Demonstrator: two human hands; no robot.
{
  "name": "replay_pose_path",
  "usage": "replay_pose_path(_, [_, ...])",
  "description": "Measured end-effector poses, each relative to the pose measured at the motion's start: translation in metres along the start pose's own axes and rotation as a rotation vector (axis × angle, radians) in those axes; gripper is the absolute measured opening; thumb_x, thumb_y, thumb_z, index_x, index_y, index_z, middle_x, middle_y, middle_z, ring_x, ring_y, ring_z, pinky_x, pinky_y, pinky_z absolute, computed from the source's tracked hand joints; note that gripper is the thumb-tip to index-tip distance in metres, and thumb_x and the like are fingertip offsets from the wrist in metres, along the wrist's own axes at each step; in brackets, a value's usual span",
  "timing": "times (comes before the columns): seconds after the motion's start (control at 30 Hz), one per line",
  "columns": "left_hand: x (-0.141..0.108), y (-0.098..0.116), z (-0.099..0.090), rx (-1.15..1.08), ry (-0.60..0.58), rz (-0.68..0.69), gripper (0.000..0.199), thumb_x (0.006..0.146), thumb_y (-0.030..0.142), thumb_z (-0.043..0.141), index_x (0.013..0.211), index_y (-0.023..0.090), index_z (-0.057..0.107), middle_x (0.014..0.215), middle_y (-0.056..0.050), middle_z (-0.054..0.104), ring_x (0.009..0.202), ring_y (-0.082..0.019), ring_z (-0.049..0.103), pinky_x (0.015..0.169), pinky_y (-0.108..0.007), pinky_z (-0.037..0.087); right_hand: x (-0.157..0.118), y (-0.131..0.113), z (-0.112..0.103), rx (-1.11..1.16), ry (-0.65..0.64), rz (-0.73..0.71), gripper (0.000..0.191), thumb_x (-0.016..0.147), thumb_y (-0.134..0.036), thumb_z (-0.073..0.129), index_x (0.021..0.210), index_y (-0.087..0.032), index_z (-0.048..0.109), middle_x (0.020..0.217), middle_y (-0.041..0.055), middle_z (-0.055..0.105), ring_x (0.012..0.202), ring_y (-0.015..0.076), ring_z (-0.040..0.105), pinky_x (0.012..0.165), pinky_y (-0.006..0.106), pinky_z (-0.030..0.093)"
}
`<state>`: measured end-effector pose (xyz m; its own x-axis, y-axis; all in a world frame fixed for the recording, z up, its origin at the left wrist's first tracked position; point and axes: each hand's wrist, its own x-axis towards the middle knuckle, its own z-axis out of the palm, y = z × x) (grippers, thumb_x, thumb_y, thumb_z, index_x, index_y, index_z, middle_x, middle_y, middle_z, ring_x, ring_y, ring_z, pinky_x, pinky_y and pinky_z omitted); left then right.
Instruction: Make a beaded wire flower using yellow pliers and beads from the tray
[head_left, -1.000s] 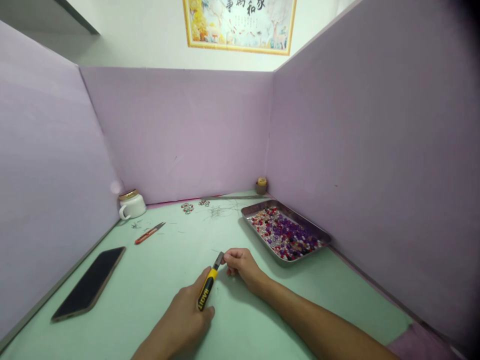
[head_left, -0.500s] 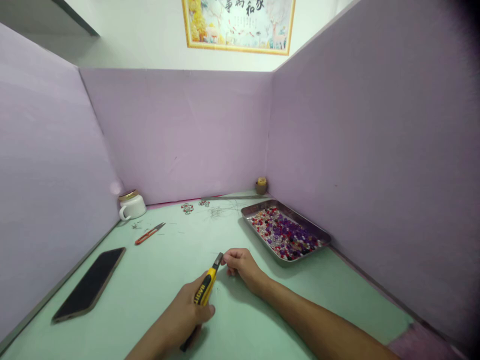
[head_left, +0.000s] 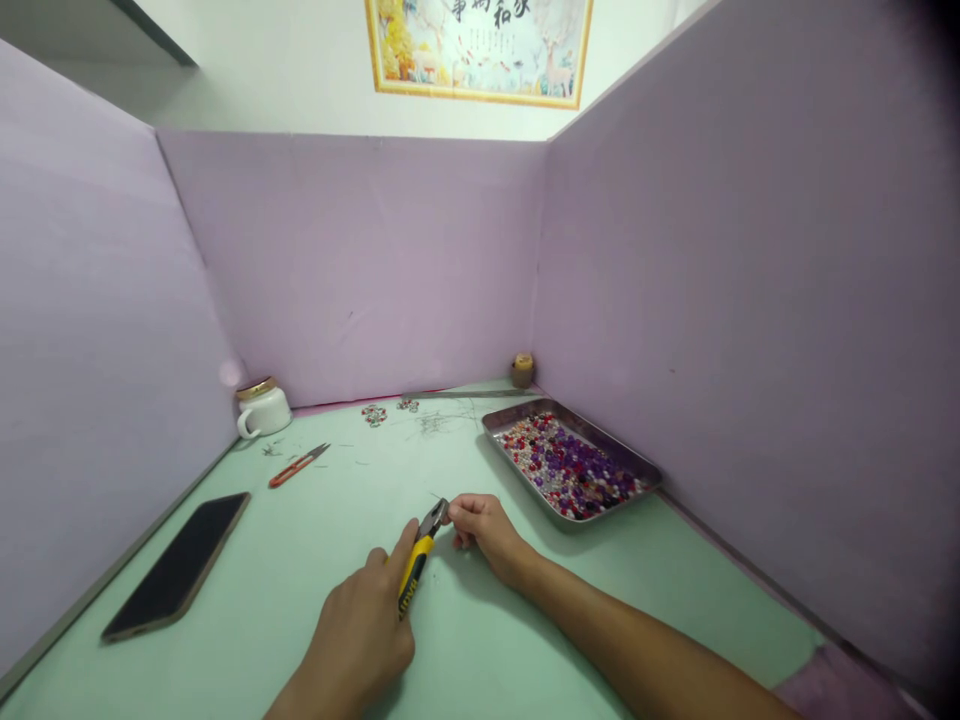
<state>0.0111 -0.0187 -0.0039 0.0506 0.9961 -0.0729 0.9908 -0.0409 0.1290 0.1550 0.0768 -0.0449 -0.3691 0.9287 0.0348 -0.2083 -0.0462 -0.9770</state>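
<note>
My left hand (head_left: 364, 625) is wrapped round a pair of pliers (head_left: 415, 578) with yellow and black handles. Their metal jaws point up and to the right, reaching the fingertips of my right hand (head_left: 486, 528). That hand is closed in a pinch; whatever lies between its thumb and finger is too small to make out. A fine wire-like line (head_left: 436, 496) shows beside the jaws. To the right stands a metal tray (head_left: 525, 478) of purple, red, white and dark beads (head_left: 574, 465).
Orange-handled thread snips (head_left: 298, 466) and a dark phone (head_left: 180, 565) lie at left. A white mug (head_left: 266, 411) stands behind them. Small beaded pieces (head_left: 374, 415) and thin wires (head_left: 433, 424) are at the back, near a small jar (head_left: 523, 370). Purple panels (head_left: 352, 260) enclose the table.
My left hand has rolled the pliers over, so the flat of their jaws now faces up and the lower handle end is hidden. My right hand has hardly moved.
</note>
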Motion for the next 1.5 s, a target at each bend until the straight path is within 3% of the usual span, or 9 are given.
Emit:
replay_pose_path(0.17, [0.001,0.0,0.003,-0.033,0.004,-0.009,0.072,0.069,0.012,0.039,0.136,0.026,0.017,0.091,-0.009,0.056,0.073,-0.026,0.058,0.059,-0.032,0.039,0.0,0.0,-0.001,-0.002,-0.005,-0.008,0.017,0.061,-0.03,0.055,0.055,-0.014,0.054,0.036,-0.0076,0.036,0.037,0.0065,0.032,0.045,0.022,0.03])
replay_pose_path(0.37, [0.001,0.0,-0.005,-0.507,-0.04,0.024,0.06,0.064,0.013,0.047,0.123,0.021,0.042,0.091,-0.006,0.06,0.088,-0.023,0.054,0.077,-0.03,0.039,0.0,-0.001,0.0,-0.01,-0.026,-0.008,0.018,0.061,-0.031,0.055,0.057,-0.013,0.057,0.038,-0.0069,0.037,0.039,0.0067,0.033,0.044,0.022,0.027])
replay_pose_path(0.47, [-0.001,0.002,-0.013,-0.842,-0.16,0.064,0.046,0.063,0.013,0.047,0.108,0.02,0.05,0.065,0.003,0.053,0.06,-0.015,0.052,0.056,-0.024,0.044,-0.001,-0.002,-0.001,-0.014,-0.033,-0.015,0.019,0.061,-0.031,0.056,0.058,-0.013,0.057,0.038,-0.0066,0.037,0.039,0.007,0.034,0.044,0.022,0.026])
replay_pose_path(0.57, [-0.003,0.004,-0.016,-1.096,-0.32,-0.046,0.028,0.064,0.018,0.046,0.092,0.019,0.049,0.048,0.009,0.037,0.036,-0.008,0.035,0.03,-0.019,0.031,-0.001,-0.003,-0.001,-0.009,-0.034,-0.022,0.019,0.061,-0.031,0.056,0.057,-0.013,0.057,0.038,-0.0069,0.036,0.039,0.0068,0.034,0.045,0.022,0.027])
replay_pose_path(0.77, [-0.001,0.002,-0.009,-1.398,-0.426,-0.172,0.02,0.061,0.026,0.051,0.077,0.017,0.045,0.061,0.001,0.051,0.039,-0.008,0.042,0.028,-0.018,0.033,0.0,-0.001,-0.002,0.008,-0.048,-0.035,0.017,0.062,-0.029,0.056,0.056,-0.013,0.057,0.038,-0.0072,0.036,0.039,0.0067,0.033,0.045,0.022,0.029])
replay_pose_path(1.03, [0.0,0.003,-0.014,-0.96,-0.277,0.029,0.047,0.066,0.016,0.046,0.112,0.021,0.044,0.057,0.007,0.043,0.042,-0.009,0.04,0.039,-0.021,0.036,0.0,-0.001,-0.001,-0.007,-0.025,-0.017,0.019,0.062,-0.032,0.056,0.057,-0.013,0.056,0.037,-0.0075,0.036,0.037,0.0063,0.033,0.044,0.021,0.029])
replay_pose_path(1.1, [0.0,0.002,-0.011,-0.801,-0.169,0.064,0.053,0.065,0.013,0.046,0.117,0.02,0.044,0.073,0.002,0.056,0.061,-0.014,0.052,0.058,-0.024,0.043,-0.001,-0.002,-0.001,-0.005,-0.028,-0.023,0.02,0.062,-0.033,0.056,0.057,-0.013,0.056,0.038,-0.0075,0.036,0.038,0.0063,0.033,0.045,0.022,0.03])
replay_pose_path(1.2, [0.001,0.0,-0.002,-0.531,-0.036,0.039,0.061,0.066,0.014,0.046,0.126,0.02,0.038,0.104,-0.007,0.059,0.095,-0.021,0.053,0.083,-0.029,0.037,-0.001,-0.003,-0.001,0.007,-0.031,-0.03,0.02,0.063,-0.033,0.056,0.057,-0.013,0.056,0.038,-0.0074,0.036,0.038,0.0065,0.033,0.046,0.022,0.032])
replay_pose_path(1.5, [-0.001,-0.002,0.0,-0.039,0.001,0.005,0.069,0.071,0.013,0.038,0.137,0.025,0.017,0.093,-0.01,0.057,0.075,-0.027,0.058,0.061,-0.032,0.039,-0.001,-0.002,0.0,0.002,-0.02,-0.026,0.022,0.063,-0.034,0.056,0.055,-0.014,0.053,0.037,-0.0072,0.036,0.039,0.0072,0.034,0.047,0.023,0.031])
